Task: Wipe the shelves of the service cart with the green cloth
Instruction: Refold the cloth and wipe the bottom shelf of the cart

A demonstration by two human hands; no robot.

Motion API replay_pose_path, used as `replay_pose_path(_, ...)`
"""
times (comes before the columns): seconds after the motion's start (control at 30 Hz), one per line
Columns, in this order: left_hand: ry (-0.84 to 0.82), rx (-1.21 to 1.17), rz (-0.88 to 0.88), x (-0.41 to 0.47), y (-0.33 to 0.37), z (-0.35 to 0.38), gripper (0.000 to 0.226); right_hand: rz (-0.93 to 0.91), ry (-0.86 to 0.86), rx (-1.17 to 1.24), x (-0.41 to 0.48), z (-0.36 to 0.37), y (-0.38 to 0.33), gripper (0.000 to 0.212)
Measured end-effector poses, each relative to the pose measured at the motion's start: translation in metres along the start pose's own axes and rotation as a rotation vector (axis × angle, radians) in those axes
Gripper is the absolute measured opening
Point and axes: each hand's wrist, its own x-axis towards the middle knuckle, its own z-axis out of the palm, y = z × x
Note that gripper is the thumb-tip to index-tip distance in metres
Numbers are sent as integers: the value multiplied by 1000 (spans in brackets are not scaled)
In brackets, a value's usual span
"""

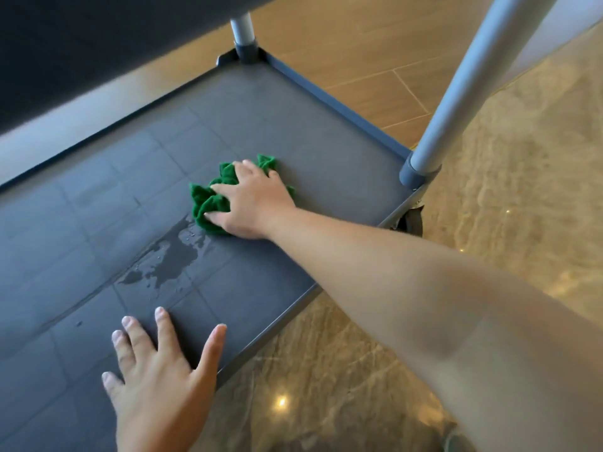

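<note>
From the head camera, the cart's lower shelf (293,125) fills most of the view, a dark grey tray with a low raised rim. The green cloth (208,203) lies bunched up near the middle of this shelf, towards its right end. The right hand (254,203) sits on top of it, its fingers (222,190) spread and curled down into the folds, holding the bunch against the shelf. Cloth sticks out past the fingertips and behind the hand.

A thin puddle of water (169,259) lies on the shelf just beside the cloth, on its near left side, with small drops around it. The left hand (156,380) rests flat on the near part of the shelf, fingers straight and spread wide, holding nothing.

The dark underside of the upper shelf (81,44) crosses the top left. A grey post (473,76) stands at the right near corner, another post (243,31) at the far corner. A black wheel (412,221) shows under the near corner, on a glossy tan floor (505,223).
</note>
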Motion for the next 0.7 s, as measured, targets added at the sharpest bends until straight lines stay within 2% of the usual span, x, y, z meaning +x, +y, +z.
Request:
replay_pose_path(0.07, 37, -115, -3, -1, -1, -2, 121, -149, -18, 20, -14, 18, -30, 58)
replay_pose_path(0.17, 164, -360, 30, -7, -6, -3, 116, -394, -48, -22, -40, 36, -54, 53)
replay_pose_path(0.27, 195, -502, 82, -13, -14, -10, 110, -485, -90, -24, -57, 31, -54, 50)
replay_pose_path(0.33, 181, -429, 60, -10, -35, -16, 112, -478, -114, -15, -62, 21, -45, 47)
replay_pose_path(0.4, 195, -272, 24, -5, -64, -19, 114, -420, -103, -35, -60, 12, -26, 45)
replay_pose_path(0.5, 170, -146, -99, -7, -96, -21, 113, -210, -5, -23, -44, -1, 8, 48)
replay_pose_path(0.63, 147, -196, -141, -12, -99, -19, 108, 152, 130, 57, -13, -5, 20, 56)
replay_pose_path(0.7, 176, -207, -109, -12, -95, -17, 106, 239, 149, 41, -2, 4, 12, 65)
